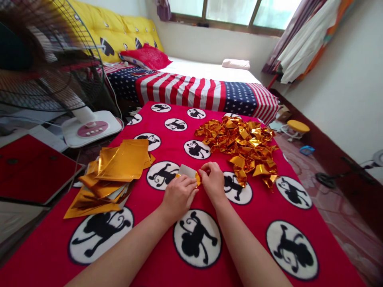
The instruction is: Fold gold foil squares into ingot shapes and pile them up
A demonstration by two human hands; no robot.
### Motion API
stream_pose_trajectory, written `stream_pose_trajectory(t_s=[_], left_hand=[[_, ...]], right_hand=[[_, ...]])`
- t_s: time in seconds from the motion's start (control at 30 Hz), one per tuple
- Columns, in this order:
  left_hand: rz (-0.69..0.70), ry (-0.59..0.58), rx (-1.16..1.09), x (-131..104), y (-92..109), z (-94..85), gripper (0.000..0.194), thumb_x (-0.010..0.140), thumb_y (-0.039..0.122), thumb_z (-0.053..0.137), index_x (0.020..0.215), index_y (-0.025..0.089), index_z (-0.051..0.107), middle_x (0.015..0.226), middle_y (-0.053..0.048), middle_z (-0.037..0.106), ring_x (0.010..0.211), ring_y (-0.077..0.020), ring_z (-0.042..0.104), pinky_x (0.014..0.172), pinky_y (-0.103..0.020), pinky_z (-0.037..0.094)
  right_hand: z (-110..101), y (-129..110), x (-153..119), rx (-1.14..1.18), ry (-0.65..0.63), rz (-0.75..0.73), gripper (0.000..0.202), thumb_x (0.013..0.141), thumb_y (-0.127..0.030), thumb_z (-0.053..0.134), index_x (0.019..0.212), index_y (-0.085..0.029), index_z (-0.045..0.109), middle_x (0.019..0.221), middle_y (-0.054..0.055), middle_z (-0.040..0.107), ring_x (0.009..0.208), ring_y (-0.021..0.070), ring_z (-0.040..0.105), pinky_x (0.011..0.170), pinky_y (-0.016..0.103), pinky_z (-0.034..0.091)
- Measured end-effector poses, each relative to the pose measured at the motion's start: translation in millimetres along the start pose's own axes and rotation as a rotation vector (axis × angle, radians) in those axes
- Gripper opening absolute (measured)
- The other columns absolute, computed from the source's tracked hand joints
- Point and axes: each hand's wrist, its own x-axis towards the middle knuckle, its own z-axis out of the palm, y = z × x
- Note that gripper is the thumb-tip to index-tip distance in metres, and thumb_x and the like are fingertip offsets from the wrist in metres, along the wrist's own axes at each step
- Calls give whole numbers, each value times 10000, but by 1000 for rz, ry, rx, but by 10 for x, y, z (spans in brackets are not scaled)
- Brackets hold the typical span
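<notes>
A partly folded sheet of gold foil paper, its pale grey side facing up, lies on the red cloth with round monkey prints. My left hand rests over its near edge, fingers together and pressing it down. At its right edge, my right hand pinches a gold corner between thumb and fingers. To the left is a loose stack of flat gold sheets. A heap of folded gold foil pieces spreads over the cloth at the right.
A running fan with a white base stands at the left, beside a dark red panel. Beyond the cloth is a bed with a red pillow. A yellow stool stands on the floor at the right.
</notes>
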Motion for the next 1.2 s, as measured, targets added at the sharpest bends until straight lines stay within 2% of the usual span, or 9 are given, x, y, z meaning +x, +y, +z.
stream_pose_trajectory(t_s=[0.1,0.2,0.33,0.53,0.73,0.87,0.97,1.1,1.2], left_hand=[[-2,13,-24,2,7,-4,231,910,217,512,1055,181,688,1078,-69,705,975,-219,583,843,-396,487],[-23,20,-66,17,-3,-14,238,887,157,505,1034,183,691,1061,-66,708,968,-214,576,839,-387,477],[-40,-8,-142,41,-93,-50,303,825,57,497,1011,200,689,1036,-39,715,987,-218,554,881,-399,438],[33,-47,-146,47,-240,-131,331,864,94,468,1082,236,673,1085,-38,711,1096,-238,513,956,-438,371],[-2,-79,-119,63,-260,-199,525,758,10,432,1229,191,578,1164,-89,654,1166,-235,499,1032,-435,336],[-5,-91,-125,80,-295,-216,582,769,23,427,1317,202,504,1210,-87,633,1185,-232,494,1058,-443,316],[-24,-98,-136,90,-322,-212,559,788,53,440,1320,208,504,1216,-85,627,1191,-233,498,1089,-462,291],[-10,-99,-183,107,-363,-193,574,780,24,407,1309,222,511,1274,-62,603,1253,-210,469,1143,-491,219],[-40,-38,-196,123,-418,-186,595,762,1,392,1312,195,508,1313,-77,575,1245,-202,479,1111,-457,300]], right_hand=[[-77,-46,-187,103,124,-51,53,815,-178,549,770,-205,555,794,16,576,741,168,545,716,287,421],[-121,-110,-441,113,10,-56,97,816,-121,504,806,-207,547,806,18,584,736,166,554,698,282,425],[-94,-177,-637,-23,-106,-65,92,813,-126,530,856,-206,543,866,37,586,797,192,558,697,297,430],[-61,-152,-547,-64,-162,-179,125,859,-112,515,839,-207,594,915,47,581,852,190,554,738,292,449],[-64,-94,-527,-4,-136,-247,285,882,-50,431,858,-214,662,953,60,598,887,186,555,769,296,461],[-57,-183,-600,-23,-93,-275,218,892,-96,469,895,-210,655,996,70,605,946,211,538,837,340,460],[-2,-265,-665,-44,-124,-293,180,875,-124,534,988,-213,642,1044,75,610,1001,229,526,877,355,456],[90,-297,-689,-116,-159,-292,209,890,-100,497,982,-215,645,1037,78,614,976,225,534,827,334,465],[106,-278,-654,-153,-158,-303,229,894,-73,475,904,-216,654,972,70,619,905,212,538,761,317,458]])
